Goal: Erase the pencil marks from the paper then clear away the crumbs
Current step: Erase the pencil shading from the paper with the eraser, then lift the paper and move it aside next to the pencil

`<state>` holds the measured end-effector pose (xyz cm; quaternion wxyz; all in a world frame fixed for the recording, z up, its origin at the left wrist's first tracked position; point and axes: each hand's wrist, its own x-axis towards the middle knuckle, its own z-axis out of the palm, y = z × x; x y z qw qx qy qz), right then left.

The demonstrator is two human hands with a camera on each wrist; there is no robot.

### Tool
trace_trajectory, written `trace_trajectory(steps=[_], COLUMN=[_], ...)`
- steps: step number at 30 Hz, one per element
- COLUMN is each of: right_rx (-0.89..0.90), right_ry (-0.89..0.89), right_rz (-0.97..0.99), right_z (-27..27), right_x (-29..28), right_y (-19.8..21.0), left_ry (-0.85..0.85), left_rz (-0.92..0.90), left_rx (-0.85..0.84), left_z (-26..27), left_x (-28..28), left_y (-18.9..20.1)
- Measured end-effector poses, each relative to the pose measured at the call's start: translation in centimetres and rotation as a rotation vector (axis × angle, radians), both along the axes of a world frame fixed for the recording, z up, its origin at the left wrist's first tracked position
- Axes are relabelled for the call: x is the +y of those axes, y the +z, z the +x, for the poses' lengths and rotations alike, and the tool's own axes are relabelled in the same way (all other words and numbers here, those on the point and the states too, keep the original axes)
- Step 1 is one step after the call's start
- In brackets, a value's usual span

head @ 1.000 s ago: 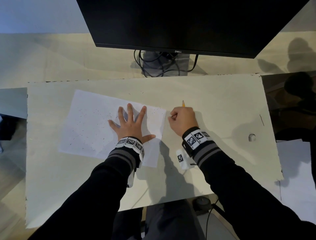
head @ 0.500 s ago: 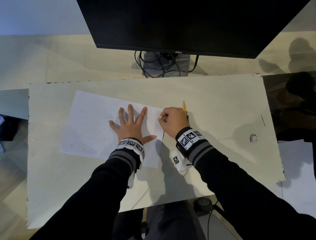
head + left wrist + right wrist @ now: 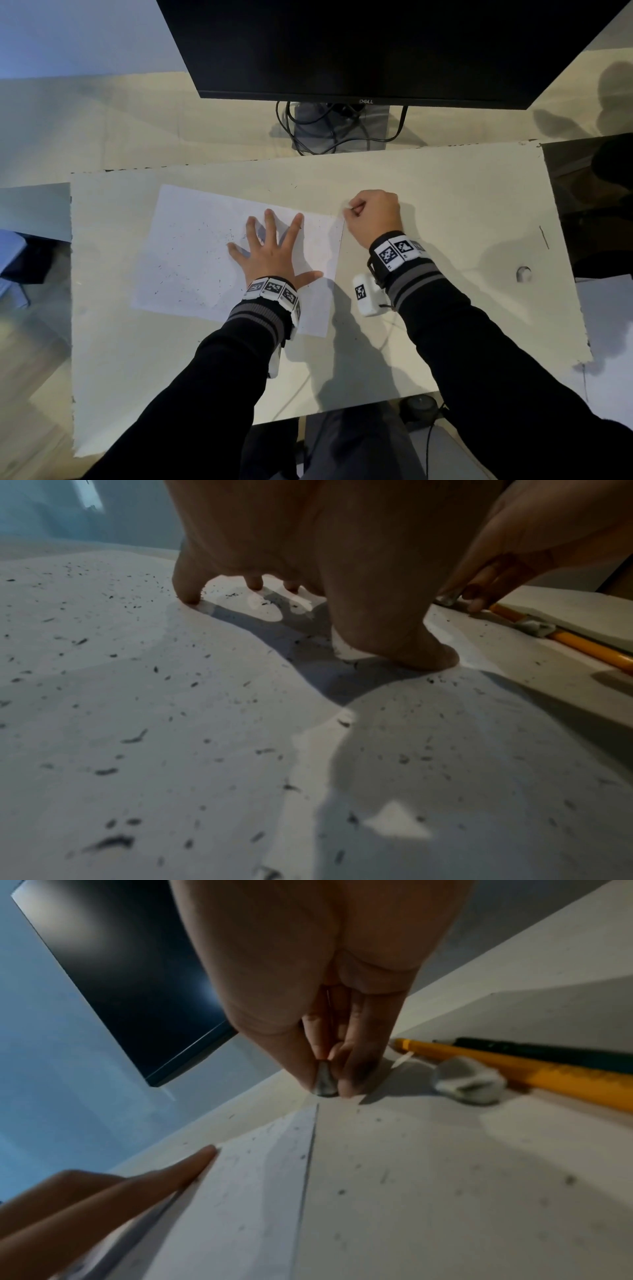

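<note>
Where the view begins at the left, a white paper (image 3: 205, 246) lies flat on the pale tabletop (image 3: 445, 192), its surface peppered with small dark crumbs (image 3: 106, 771). No clear pencil marks show on it, so the erasing looks largely done and the sweeping not yet.

On the paper's right half, the left hand (image 3: 270, 250) rests palm down, fingers (image 3: 186, 588) straight and spread, tips pressing the sheet and holding nothing. The paper is thin, light and floppy, and would likely slide or crease under any rubbing, so pinning it flat as this hand does seems the right hold. The crumbs are tiny and loose; a light brush with the side of a hand, or tipping the sheet, should shift them, while pressing could smear them.

Just past the paper's far right corner, the right hand (image 3: 373, 214) is curled, its thumb and fingers (image 3: 356, 1074) pinching a small grey eraser (image 3: 323, 1081) whose tip meets the tabletop beside the sheet's edge. It looks small, rubbery and grippy, best held low near the working end.

Further right, the wrist view shows a grey-white lump (image 3: 469, 1080), perhaps another eraser, lying against a yellow pencil (image 3: 548, 1074), with a dark pen-like stick (image 3: 548, 1049) beyond.
</note>
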<state>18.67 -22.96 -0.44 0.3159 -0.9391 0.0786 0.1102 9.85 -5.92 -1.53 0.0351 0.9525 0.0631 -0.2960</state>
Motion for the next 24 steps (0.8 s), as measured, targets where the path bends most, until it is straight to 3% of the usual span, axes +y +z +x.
trace_trajectory(steps=[5,10,15,21,24], right_rx=[0.058,0.047,0.141,0.101,0.101], right_ry=[0.199,0.048,0.318,0.03,0.125], right_rz=[0.013,-0.11,0.055,-0.111,-0.058], right_z=[-1.3,0.6,-2.0,-1.4,-2.3], right_x=[2.0,-0.4,2.0,-0.8,0.6], right_y=[0.1,0.8,1.0,0.7,1.2], left_ry=[-0.015,-0.022,-0.035,-0.045,-0.065], left_rz=[0.028,0.035,0.054,0.052,0.069], left_rx=[-0.017,-0.031,-0.049,-0.061,-0.07], left_z=[0.0,-0.1,-0.1,-0.2,-0.2], left_x=[0.0,0.0,0.0,0.0,0.1], left_y=[-0.1,-0.2,-0.4,-0.4,-0.5])
